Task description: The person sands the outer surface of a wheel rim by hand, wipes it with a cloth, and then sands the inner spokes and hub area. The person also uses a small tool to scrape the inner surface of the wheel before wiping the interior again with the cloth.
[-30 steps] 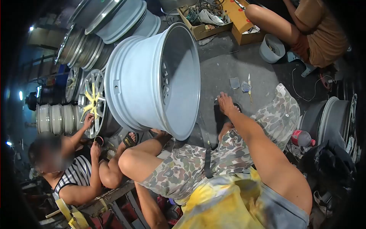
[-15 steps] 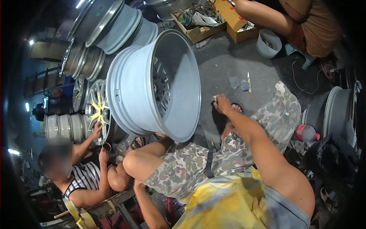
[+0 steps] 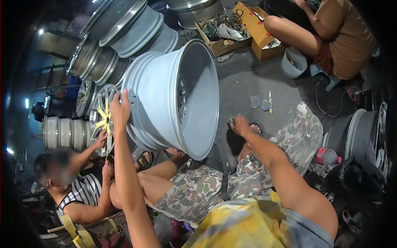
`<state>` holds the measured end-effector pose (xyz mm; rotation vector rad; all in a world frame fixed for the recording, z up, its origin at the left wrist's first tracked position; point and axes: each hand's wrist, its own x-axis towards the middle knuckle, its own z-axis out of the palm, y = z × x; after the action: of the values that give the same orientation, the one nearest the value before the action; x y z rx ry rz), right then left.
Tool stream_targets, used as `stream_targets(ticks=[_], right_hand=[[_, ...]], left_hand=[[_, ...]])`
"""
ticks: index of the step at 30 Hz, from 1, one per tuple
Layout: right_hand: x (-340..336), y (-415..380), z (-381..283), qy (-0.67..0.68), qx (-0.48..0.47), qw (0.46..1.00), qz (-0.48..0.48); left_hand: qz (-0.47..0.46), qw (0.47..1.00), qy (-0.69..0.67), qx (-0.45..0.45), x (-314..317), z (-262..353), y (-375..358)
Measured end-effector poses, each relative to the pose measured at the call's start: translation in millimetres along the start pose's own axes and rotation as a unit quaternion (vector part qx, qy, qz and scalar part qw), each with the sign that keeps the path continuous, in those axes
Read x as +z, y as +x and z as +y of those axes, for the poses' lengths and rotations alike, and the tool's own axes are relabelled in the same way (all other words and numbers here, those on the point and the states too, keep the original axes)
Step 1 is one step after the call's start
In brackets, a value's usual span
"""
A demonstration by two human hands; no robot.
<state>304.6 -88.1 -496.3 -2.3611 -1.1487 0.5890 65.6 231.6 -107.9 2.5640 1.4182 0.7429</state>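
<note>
A large pale grey wheel rim (image 3: 159,97) stands on its side before me, its wide open barrel facing right. My left hand (image 3: 120,110) grips its left edge, fingers closed over the lip. Low by my sandalled foot (image 3: 255,127), my right hand (image 3: 239,125) is closed. Its fingers pinch something small that I cannot make out, apart from the rim. On the floor beyond it lie a small clear square piece (image 3: 254,101), a bluish piece (image 3: 267,105) and a pointed blade (image 3: 270,99) with a yellow handle.
Stacked rims (image 3: 128,33) rise at the back left. At left, a person in a striped top (image 3: 84,190) works on a spoked wheel with yellow tape (image 3: 106,120). Another person (image 3: 345,41) sits at upper right by a grey bucket (image 3: 293,63). A plastic bottle (image 3: 327,156) lies at right.
My left hand has risen from beside my knee to the rim's left edge. The rim has turned, so less of its inner spokes shows. My right hand stays low near my foot.
</note>
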Motion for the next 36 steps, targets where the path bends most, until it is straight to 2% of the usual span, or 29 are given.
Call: stream_targets(ticks=[1, 3, 4, 6, 10, 12, 13, 15, 16, 18, 19, 21, 23, 24, 26, 29, 30, 31, 32, 33, 34, 35, 36], right_hand=[[-4.8, -0.7, 2.4, -0.006, -0.001, 1.000, 0.000], [-10.2, -2.1, 12.9, 0.042, 0.014, 0.999, 0.026], [-12.4, -0.6, 17.7, 0.035, 0.017, 0.999, 0.023], [-9.2, -7.2, 23.3, 0.069, 0.017, 0.993, 0.097], [-29.7, -4.0, 8.3, 0.102, 0.067, 0.991, 0.059], [-36.6, -4.1, 0.1, 0.002, 0.048, 0.997, 0.057], [-39.4, -3.7, -5.6, 0.006, 0.049, 0.997, 0.052], [-42.7, 0.5, -19.8, -0.033, -0.033, 0.993, 0.108], [-40.2, 7.1, -29.1, -0.031, -0.035, 0.994, 0.101], [-32.8, 28.9, -55.8, 0.021, -0.163, 0.980, 0.108], [-30.8, 39.2, -71.4, 0.024, -0.168, 0.980, 0.101], [-20.7, 50.6, -100.0, 0.003, -0.333, 0.943, 0.009], [-0.1, 45.9, -115.5, -0.006, -0.343, 0.938, -0.039], [7.9, 45.4, -125.1, -0.024, -0.350, 0.933, -0.075], [23.1, 27.0, -152.6, -0.044, -0.318, 0.936, -0.142], [54.8, -13.7, -224.7, 0.135, -0.256, 0.923, -0.255], [68.0, -21.8, -256.6, 0.227, -0.255, 0.892, -0.297], [45.8, -32.9, -296.9, 0.332, -0.241, 0.851, -0.328], [23.9, -33.8, -328.5, 0.445, -0.283, 0.786, -0.323], [-43.6, -30.5, -359.7, 0.578, -0.194, 0.700, -0.372], [-98.1, -14.9, -385.9, 0.689, -0.099, 0.590, -0.409], [-68.2, 10.7, -398.4, 0.720, -0.281, 0.619, -0.141], [-65.7, 66.0, -422.8, 0.862, -0.217, 0.433, -0.151]], left_hand=[[0.044, 0.997, 0.056, -0.018, 25.0, -0.8, 11.5], [0.088, 0.984, 0.103, -0.113, 30.3, 28.1, 13.0], [0.083, 0.985, 0.098, -0.118, 29.0, 31.2, 18.2], [0.068, 0.988, 0.092, -0.105, 24.7, 26.6, 21.7], [0.050, 0.988, 0.109, -0.101, 27.1, 4.2, 62.9], [0.036, 0.988, 0.099, -0.112, 29.9, -11.8, 85.0], [0.033, 0.988, 0.105, -0.113, 31.1, -23.1, 95.4], [0.022, 0.990, 0.090, -0.104, 32.8, -46.1, 110.0], [0.017, 0.990, 0.101, -0.102, 31.4, -50.9, 112.3], [0.013, 0.989, 0.106, -0.098, 33.0, -71.0, 121.5], [0.012, 0.990, 0.107, -0.090, 32.0, -81.9, 123.3], [0.002, 0.990, 0.102, -0.092, 30.2, -89.9, 117.6], [0.029, 0.991, 0.086, -0.098, 31.1, -98.6, 116.6], [0.010, 0.991, 0.094, -0.099, 28.6, -101.7, 116.2], [0.016, 0.989, 0.100, -0.106, 29.3, -105.7, 114.1], [0.013, 0.990, 0.095, -0.104, 25.5, -91.0, 107.4], [0.025, 0.990, 0.093, -0.101, 27.8, -93.0, 107.8], [0.037, 0.988, 0.113, -0.095, 28.1, -85.5, 105.4], [0.031, 0.988, 0.108, -0.102, 26.1, -76.5, 103.4], [0.024, 0.988, 0.103, -0.110, 23.9, -66.0, 99.6], [0.027, 0.986, 0.108, -0.120, 23.3, -55.4, 97.5], [0.030, 0.987, 0.108, -0.117, 24.1, -50.4, 96.3], [0.035, 0.988, 0.105, -0.112, 24.9, -45.0, 95.3]])
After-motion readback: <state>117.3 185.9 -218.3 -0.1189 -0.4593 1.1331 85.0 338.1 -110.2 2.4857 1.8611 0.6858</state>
